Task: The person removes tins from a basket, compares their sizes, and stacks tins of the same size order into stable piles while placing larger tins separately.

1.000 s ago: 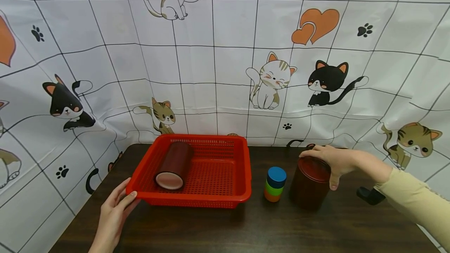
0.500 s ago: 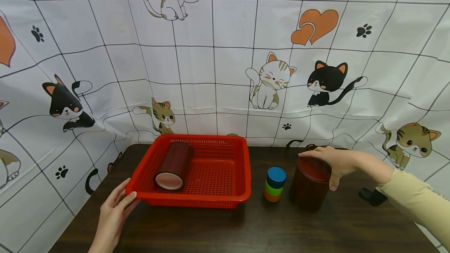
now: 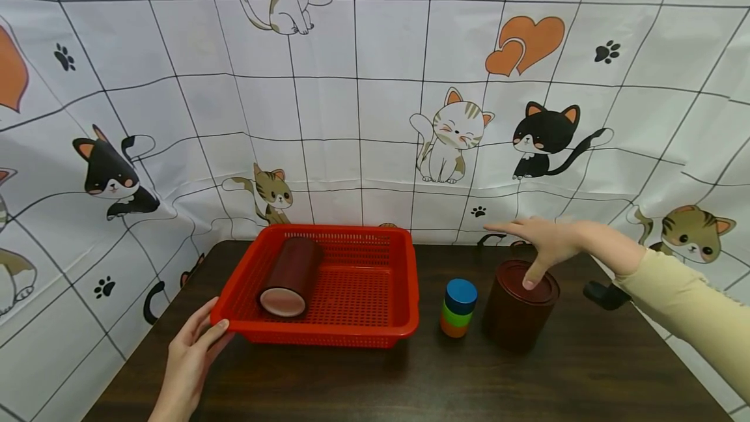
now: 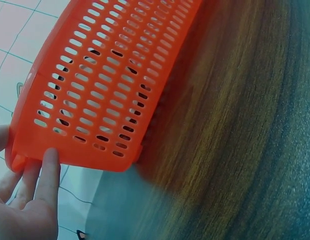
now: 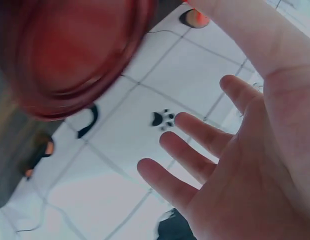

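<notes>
My left hand (image 3: 190, 360) pinches the front left corner of a red plastic basket (image 3: 322, 333), thumb on the rim and fingers beneath, as the left wrist view also shows. Inside the basket a dark maroon cylinder (image 3: 293, 272) lies on its side, its pale round end facing me. At the right stands a dark red-brown lidded canister (image 3: 518, 318), upright on the table. My right hand (image 3: 545, 243) is spread above and behind its lid (image 5: 80, 50), holding nothing. The right wrist view shows the palm with fingers apart, away from the canister.
A small container (image 3: 457, 310) banded blue, green and orange stands between basket and canister. The dark wooden table (image 3: 433, 386) ends at a white grid-patterned sheet (image 3: 387, 116) with printed cats, hanging behind and at the sides.
My right hand has let go of the canister's top and lifted up off it, fingers spreading. The canister stays in place. The left hand and basket have not moved.
</notes>
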Motion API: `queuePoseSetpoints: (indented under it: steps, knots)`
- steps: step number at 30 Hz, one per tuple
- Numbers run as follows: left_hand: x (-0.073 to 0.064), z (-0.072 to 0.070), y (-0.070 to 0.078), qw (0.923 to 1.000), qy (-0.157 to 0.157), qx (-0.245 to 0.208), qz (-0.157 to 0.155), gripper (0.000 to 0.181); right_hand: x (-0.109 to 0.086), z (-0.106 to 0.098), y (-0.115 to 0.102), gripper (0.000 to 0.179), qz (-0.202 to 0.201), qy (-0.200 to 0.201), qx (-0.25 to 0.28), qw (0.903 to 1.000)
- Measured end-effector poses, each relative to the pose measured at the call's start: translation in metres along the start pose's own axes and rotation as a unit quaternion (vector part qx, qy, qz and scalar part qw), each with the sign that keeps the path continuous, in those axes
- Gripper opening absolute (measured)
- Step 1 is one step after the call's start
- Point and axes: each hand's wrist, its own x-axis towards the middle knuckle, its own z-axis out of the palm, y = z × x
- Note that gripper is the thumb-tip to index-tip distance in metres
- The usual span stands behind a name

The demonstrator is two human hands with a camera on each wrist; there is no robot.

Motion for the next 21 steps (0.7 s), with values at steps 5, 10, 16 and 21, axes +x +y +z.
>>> queuePoseSetpoints:
  steps: [5, 10, 16, 21]
  knots:
    - [0.0, 0.0, 0.0, 1.0, 0.002, 0.0, -0.001, 0.067, 0.024, -0.017, -0.025, 0.112, -0.013, 0.015, -0.039, 0.999]
    - [0.0, 0.0, 0.0, 1.0, 0.005, 0.0, -0.008, 0.066, 0.054, -0.023, -0.05, 0.109, -0.032, 0.013, -0.073, 0.9967]
    - [0.0, 0.0, 0.0, 0.9999, 0.004, -0.008, -0.006, 0.065, 0.085, -0.02, -0.076, 0.105, -0.068, 0.015, -0.116, 0.9908]
    - [0.001, 0.0, -0.001, 0.9999, 0.003, -0.014, -0.004, 0.064, 0.107, -0.019, -0.097, 0.104, -0.107, 0.032, -0.15, 0.9823]
